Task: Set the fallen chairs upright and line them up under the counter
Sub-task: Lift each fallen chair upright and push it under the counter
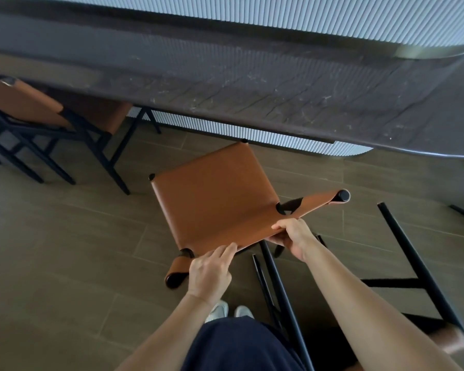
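- Upright on the tiled floor [65,236], just short of the counter [252,84]: middle chair [214,194], seat front toward the counter.
- Backrest [319,200] long axis slanting from lower left to upper right.
- Left hand [212,271] and right hand [292,236] both clasped on the backrest's top edge.
- At left, partly under the counter: second chair [24,103].
- At right, tipped over: third chair [413,263], black legs toward the counter.

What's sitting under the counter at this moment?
At the left, a tan chair seat reaches under the counter, in front of the ribbed panel. The slab covers its far part and whatever lies deeper. The seat of the middle chair shows whole, uncovered.
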Tool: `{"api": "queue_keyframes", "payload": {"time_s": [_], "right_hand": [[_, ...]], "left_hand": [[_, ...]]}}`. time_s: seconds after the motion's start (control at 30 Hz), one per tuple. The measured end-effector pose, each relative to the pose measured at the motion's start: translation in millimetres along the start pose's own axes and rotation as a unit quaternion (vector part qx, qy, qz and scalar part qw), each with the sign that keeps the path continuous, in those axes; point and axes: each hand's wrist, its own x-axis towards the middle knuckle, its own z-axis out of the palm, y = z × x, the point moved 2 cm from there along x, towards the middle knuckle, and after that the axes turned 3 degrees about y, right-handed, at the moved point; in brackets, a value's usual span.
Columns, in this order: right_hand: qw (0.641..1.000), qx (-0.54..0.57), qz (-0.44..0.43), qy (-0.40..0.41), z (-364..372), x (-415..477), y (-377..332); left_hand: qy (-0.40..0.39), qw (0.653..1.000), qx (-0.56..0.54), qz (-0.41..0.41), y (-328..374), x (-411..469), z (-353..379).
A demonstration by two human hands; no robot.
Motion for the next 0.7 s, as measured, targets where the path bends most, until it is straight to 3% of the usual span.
{"api": "queue_keyframes", "payload": {"time_s": [0.7], "right_hand": [[0.999, 0.028, 0.008, -0.013, 0.2, -7.2, 0.8]], "left_hand": [[0.037, 0.999, 0.034, 0.0, 2.8, -2.2, 0.5]]}}
